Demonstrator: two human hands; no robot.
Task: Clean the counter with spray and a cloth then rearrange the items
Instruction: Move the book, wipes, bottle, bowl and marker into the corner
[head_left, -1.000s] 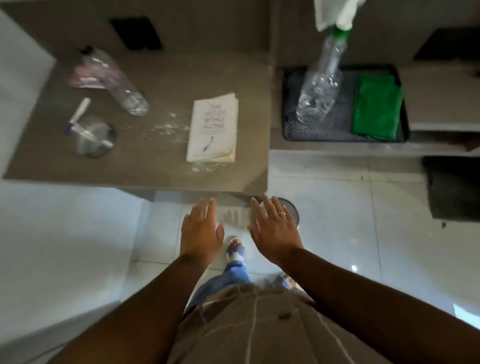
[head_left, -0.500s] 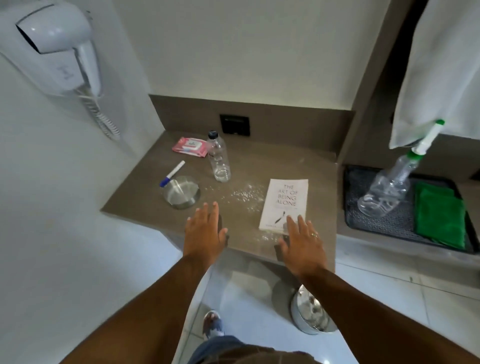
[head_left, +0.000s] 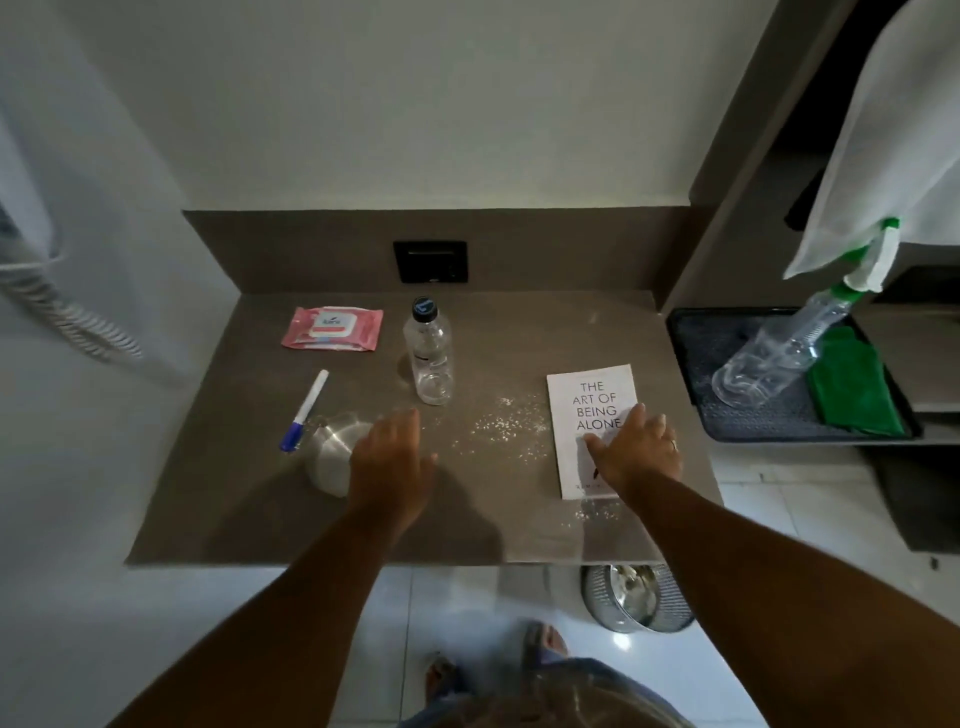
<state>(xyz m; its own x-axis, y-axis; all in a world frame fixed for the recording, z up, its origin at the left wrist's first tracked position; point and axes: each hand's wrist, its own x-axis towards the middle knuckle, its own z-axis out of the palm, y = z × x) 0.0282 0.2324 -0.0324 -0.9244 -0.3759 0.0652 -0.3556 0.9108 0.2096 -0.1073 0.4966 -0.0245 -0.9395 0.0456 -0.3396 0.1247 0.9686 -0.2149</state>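
Observation:
A brown counter (head_left: 260, 509) carries a pink wipes pack (head_left: 332, 328), a clear water bottle (head_left: 429, 353), a white pen with a blue cap (head_left: 305, 410), a round metal dish (head_left: 332, 457), a white book (head_left: 589, 410) and scattered white crumbs (head_left: 501, 423). My left hand (head_left: 392, 457) hovers open over the counter, just right of the metal dish. My right hand (head_left: 636, 452) lies flat and open on the lower part of the book. A clear spray bottle with a green and white nozzle (head_left: 779, 353) and a folded green cloth (head_left: 852, 384) rest in a black tray (head_left: 691, 364) to the right.
A black wall socket (head_left: 430, 261) sits on the backsplash. A coiled cord (head_left: 62, 306) hangs at the left wall. White fabric (head_left: 883, 130) hangs above the tray. A shiny metal bin (head_left: 636, 597) stands on the tiled floor under the counter's right end.
The view rose from the floor to the counter. Both hands moved forward over the counter; the right hand now rests on the book, the left is beside the metal dish.

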